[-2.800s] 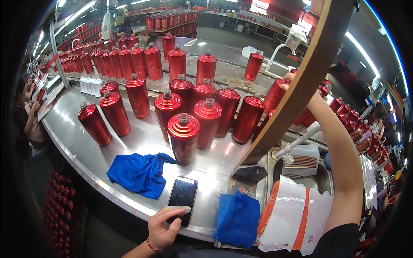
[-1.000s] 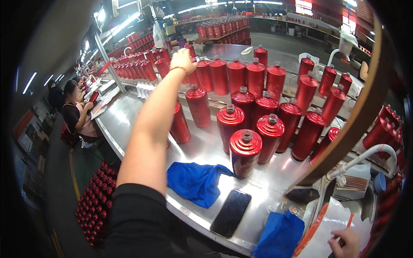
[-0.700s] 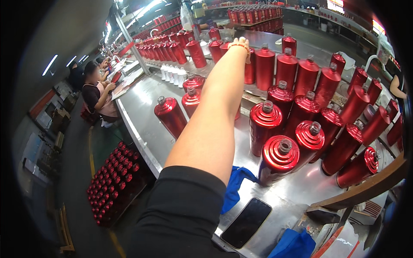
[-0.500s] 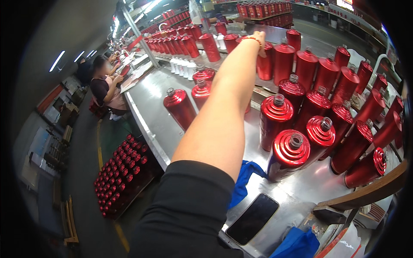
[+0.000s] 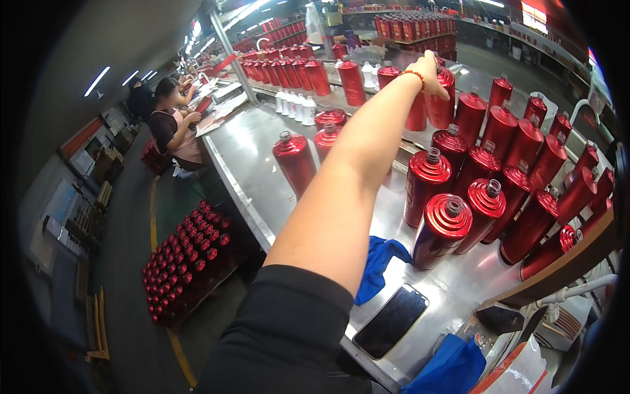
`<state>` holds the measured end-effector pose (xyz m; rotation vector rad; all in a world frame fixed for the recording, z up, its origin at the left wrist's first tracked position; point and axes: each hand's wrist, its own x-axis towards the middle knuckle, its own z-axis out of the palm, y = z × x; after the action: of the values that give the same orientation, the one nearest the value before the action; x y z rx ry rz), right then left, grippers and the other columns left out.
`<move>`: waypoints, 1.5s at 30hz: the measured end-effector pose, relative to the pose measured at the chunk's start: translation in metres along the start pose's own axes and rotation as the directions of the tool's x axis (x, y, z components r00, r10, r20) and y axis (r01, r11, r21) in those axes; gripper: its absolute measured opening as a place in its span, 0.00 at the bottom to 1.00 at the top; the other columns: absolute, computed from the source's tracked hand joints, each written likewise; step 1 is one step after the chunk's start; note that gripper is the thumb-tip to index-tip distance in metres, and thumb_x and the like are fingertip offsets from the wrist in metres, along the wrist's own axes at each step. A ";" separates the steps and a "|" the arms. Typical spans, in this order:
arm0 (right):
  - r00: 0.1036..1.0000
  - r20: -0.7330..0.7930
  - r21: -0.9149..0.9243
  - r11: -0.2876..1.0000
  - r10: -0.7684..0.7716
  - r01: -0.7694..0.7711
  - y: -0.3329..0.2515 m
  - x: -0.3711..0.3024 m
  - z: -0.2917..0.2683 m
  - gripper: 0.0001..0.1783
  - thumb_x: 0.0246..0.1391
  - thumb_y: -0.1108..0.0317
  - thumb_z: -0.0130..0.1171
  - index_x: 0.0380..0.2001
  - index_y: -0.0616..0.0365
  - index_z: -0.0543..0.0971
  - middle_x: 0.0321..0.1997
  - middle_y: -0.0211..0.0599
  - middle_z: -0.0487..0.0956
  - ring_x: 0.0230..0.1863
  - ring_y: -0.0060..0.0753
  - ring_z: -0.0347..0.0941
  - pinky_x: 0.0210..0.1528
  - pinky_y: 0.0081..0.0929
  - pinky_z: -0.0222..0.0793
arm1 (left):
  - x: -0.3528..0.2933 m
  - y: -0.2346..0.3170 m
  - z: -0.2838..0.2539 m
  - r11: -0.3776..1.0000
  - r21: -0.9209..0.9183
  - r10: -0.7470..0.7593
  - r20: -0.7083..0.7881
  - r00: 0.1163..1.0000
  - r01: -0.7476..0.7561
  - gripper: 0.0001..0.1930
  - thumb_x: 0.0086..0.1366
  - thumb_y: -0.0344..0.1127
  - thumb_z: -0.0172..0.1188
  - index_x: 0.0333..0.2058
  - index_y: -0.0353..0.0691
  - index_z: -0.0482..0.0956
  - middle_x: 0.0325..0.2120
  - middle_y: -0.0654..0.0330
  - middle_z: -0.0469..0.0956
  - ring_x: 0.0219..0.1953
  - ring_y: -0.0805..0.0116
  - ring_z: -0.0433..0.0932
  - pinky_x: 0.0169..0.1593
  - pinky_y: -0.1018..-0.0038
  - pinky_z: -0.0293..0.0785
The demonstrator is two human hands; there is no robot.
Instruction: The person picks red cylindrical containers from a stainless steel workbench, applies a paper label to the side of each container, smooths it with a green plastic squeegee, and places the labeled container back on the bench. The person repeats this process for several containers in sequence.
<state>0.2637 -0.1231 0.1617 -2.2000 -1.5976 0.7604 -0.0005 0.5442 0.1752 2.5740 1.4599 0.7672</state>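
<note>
My left arm, in a short black sleeve, reaches far across the metal workbench (image 5: pixel 252 167). At its end my left hand (image 5: pixel 426 75), a red beaded bracelet on its wrist, is closed around the upper part of a glossy red bottle (image 5: pixel 441 110). The thumb lies over the bottle's near side, while the other fingers are partly hidden. Beside it stands another red bottle (image 5: pixel 416 115), partly behind my wrist. More red bottles with clear necks and stepped shoulders, such as one in front (image 5: pixel 443 230), crowd the bench to the right. My right hand is out of view.
A black phone (image 5: pixel 391 322) and a blue cloth (image 5: pixel 380 266) lie near the bench's front edge. Small white bottles (image 5: pixel 295 108) stand further left. On the floor sits a crate of red bottles (image 5: pixel 187 262). A co-worker (image 5: pixel 176 128) is at the bench, far left.
My left hand has moved right, from above one red bottle to the upper part of the neighbouring one, and closed on it. The whole view has shifted slightly.
</note>
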 end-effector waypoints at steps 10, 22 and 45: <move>0.994 -0.055 0.111 0.989 -0.091 0.096 0.020 -0.042 0.002 0.15 0.67 0.67 0.60 0.54 0.59 0.82 0.43 0.37 0.84 0.39 0.30 0.79 0.43 0.26 0.74 | -0.203 0.100 -0.167 0.256 -0.797 0.289 -0.477 0.830 -0.547 0.47 0.48 0.33 0.82 0.57 0.37 0.54 0.48 0.48 0.77 0.48 0.64 0.82 0.53 0.67 0.83; 0.981 0.047 0.817 0.573 -0.186 0.070 -0.025 0.037 0.089 0.40 0.63 0.64 0.65 0.70 0.69 0.58 0.64 0.48 0.73 0.55 0.30 0.77 0.53 0.26 0.75 | -0.430 0.259 0.024 -0.151 -0.840 0.229 0.483 0.845 0.521 0.38 0.64 0.40 0.72 0.64 0.36 0.58 0.53 0.52 0.75 0.55 0.66 0.77 0.58 0.67 0.76; 0.977 0.075 0.904 0.428 -0.199 0.017 0.022 0.088 0.142 0.47 0.57 0.44 0.70 0.66 0.68 0.66 0.60 0.49 0.77 0.60 0.36 0.75 0.62 0.32 0.71 | -0.404 0.265 0.052 0.406 -0.748 0.138 0.619 0.773 0.526 0.27 0.71 0.42 0.64 0.61 0.39 0.62 0.51 0.54 0.76 0.48 0.70 0.78 0.53 0.73 0.76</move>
<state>0.2180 -0.0545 0.0151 -1.2134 -0.9422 1.3856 0.0615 0.0761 0.0583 1.4728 0.7465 0.4073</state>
